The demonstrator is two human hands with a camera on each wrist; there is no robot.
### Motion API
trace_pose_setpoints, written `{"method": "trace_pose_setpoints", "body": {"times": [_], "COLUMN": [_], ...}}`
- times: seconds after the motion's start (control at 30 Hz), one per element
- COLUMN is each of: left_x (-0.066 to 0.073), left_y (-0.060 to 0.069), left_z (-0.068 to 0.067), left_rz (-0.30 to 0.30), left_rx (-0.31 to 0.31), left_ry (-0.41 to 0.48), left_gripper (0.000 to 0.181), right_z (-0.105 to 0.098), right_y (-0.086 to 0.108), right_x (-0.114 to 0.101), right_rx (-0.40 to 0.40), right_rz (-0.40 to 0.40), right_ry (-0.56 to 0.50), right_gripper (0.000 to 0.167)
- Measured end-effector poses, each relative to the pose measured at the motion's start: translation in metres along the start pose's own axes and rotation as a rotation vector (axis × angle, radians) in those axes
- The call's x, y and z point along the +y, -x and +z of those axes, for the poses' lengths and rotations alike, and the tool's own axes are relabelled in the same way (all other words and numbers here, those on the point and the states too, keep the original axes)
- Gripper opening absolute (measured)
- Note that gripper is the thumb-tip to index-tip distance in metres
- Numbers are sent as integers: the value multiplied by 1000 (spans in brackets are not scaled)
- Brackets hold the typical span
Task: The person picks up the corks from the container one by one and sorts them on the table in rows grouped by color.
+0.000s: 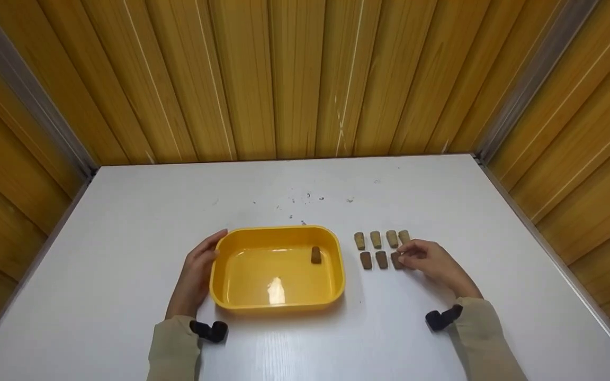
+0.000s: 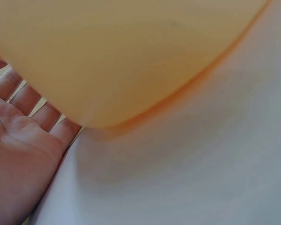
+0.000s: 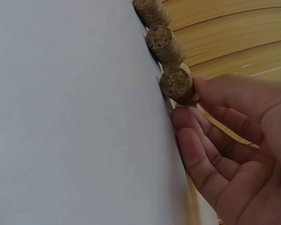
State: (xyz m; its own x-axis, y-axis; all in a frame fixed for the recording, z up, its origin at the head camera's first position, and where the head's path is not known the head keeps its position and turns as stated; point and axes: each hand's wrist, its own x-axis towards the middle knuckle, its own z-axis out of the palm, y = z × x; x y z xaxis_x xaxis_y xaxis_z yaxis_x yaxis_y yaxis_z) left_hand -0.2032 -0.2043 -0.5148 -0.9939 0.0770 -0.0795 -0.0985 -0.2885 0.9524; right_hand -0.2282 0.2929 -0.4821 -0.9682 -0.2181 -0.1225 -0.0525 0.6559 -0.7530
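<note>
My left hand (image 1: 197, 270) holds the left side of a yellow plastic tub (image 1: 278, 306), its fingers along the outer wall and the thumb at the rim. In the left wrist view those fingers (image 2: 47, 115) pass partly behind the tub's wall. One dark brown cork stopper (image 1: 316, 255) stands inside the tub, towards its right. To the right of it, my right hand (image 1: 429, 260) pinches a dark cork stopper (image 3: 176, 85) at the end of the near row, between thumb and fingertips. Two more dark cork stoppers (image 1: 373, 260) stand beside that one.
Behind the dark row stands a row of several lighter stoppers (image 1: 376, 239), the rightmost close to my right hand. Small dark marks (image 1: 307, 196) dot the white table (image 1: 305, 349) beyond the tub. Wood-patterned walls (image 1: 294, 79) enclose the table's back and sides.
</note>
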Motion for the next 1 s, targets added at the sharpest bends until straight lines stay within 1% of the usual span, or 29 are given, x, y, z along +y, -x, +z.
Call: {"method": "trace_pose_setpoints", "body": {"times": [0.13,0.33,0.63,0.7,0.87,1.0], "left_x": [0,0,1,1,1,2], "left_y": [0,0,1,1,2,2], "left_z": [0,0,0,0,1,1], "left_rz": [7,7,-7,-5,-1,1], "left_rx": [-8,-10,0,2,1,7], "left_ry": [12,29,4,7,28,27], "left_gripper": [51,50,50,49,48,48], "right_z": [0,0,1,0,-3,-6], "right_y": [-1,0,1,1,1,1], "right_x": [-1,-2,-2,-2,-1,-2], "right_rx": [5,5,-1,-3,-24,-32], "right_rz": [18,24,30,25,11,9], "right_ry": [3,9,15,21,-7,-6], "right_gripper": [34,36,40,38,34,35]}}
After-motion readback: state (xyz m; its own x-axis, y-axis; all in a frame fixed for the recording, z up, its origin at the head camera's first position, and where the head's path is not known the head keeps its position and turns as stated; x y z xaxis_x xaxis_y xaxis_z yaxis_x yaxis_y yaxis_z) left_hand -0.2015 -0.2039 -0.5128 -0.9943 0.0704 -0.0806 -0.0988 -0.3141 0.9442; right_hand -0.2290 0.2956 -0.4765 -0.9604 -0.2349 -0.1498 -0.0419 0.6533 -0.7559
